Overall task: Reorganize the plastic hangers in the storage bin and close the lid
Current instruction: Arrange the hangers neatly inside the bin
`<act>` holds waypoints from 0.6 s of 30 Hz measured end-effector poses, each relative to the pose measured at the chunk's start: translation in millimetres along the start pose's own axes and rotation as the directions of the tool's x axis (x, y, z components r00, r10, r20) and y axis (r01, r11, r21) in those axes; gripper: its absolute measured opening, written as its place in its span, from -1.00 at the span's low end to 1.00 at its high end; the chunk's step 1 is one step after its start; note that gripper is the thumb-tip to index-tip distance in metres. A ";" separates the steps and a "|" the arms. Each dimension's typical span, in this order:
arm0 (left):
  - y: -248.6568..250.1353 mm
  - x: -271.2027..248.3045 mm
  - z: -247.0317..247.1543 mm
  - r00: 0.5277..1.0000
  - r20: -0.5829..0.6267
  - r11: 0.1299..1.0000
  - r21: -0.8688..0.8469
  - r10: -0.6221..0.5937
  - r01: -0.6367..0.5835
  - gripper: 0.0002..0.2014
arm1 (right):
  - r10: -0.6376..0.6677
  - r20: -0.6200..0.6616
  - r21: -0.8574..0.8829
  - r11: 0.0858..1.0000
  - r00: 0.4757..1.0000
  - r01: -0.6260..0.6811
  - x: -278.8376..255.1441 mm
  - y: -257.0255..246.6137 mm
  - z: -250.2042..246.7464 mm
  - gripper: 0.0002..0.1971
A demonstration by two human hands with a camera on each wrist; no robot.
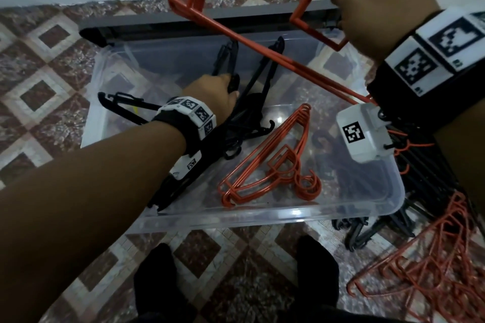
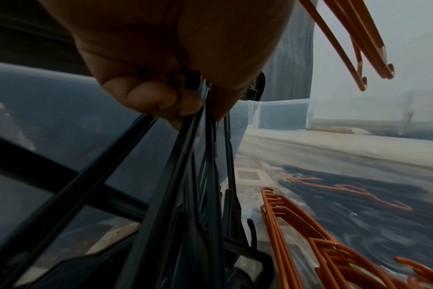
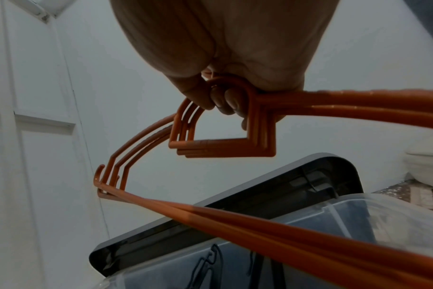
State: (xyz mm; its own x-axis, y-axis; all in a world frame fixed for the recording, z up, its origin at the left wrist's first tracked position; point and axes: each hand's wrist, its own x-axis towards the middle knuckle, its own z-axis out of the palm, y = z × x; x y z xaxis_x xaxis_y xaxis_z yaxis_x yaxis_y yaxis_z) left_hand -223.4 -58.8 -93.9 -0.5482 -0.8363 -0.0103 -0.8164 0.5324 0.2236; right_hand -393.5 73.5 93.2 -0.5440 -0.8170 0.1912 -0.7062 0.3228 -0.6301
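A bundle of orange hangers (image 1: 252, 21) was gripped by the right hand (image 1: 380, 5) above the clear storage bin (image 1: 301, 215), long axis slanting down toward its right side, while black hangers (image 1: 236, 102) inside were clutched by the left hand (image 1: 212, 94).

Left arm reached forward and down, the left hand (image 1: 212, 93) low with fingers (image 2: 161, 99) curled tight around black hangers (image 2: 185, 176). Right hand (image 1: 380, 5) was raised high, wrist bent, fingers (image 3: 225, 101) hooked through a bunch of orange hangers (image 1: 262, 16). Both wrists wore marker-tagged bands.
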 end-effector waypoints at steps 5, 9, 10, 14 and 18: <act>7.1 7.3 7.0 0.996 0.075 0.999 0.023 -0.047 0.045 -0.53 | -0.064 -0.035 -0.037 0.997 0.997 0.063 14.7 18.3 5.5 -0.75; 9.3 6.7 6.5 0.993 0.119 1.000 0.018 -0.026 0.024 -0.43 | -0.060 -0.028 0.000 0.998 0.998 0.060 23.7 31.1 2.5 -0.76; 9.2 5.8 5.3 0.992 0.121 1.000 0.006 -0.023 0.022 -0.42 | -0.058 -0.029 0.014 0.998 0.998 0.058 22.9 31.2 3.7 -0.76; 7.7 0.4 -3.7 0.993 0.113 0.999 -0.039 -0.026 0.031 -0.40 | -0.046 -0.032 0.066 0.997 0.998 0.048 23.7 28.7 3.9 -0.80; 7.7 -8.2 -11.7 0.999 0.037 0.999 -0.052 0.014 -0.012 -0.40 | -0.040 -0.026 0.123 0.991 0.999 0.043 25.3 23.6 4.1 -0.86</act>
State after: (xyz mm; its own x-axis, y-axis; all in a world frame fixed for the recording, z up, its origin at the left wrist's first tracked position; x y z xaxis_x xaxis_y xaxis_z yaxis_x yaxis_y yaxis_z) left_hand -223.1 -49.4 -80.7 -0.5660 -0.8232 -0.0436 -0.7992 0.5349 0.2742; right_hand -422.1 58.5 80.1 -0.5269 -0.8165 0.2359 -0.6679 0.2262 -0.7090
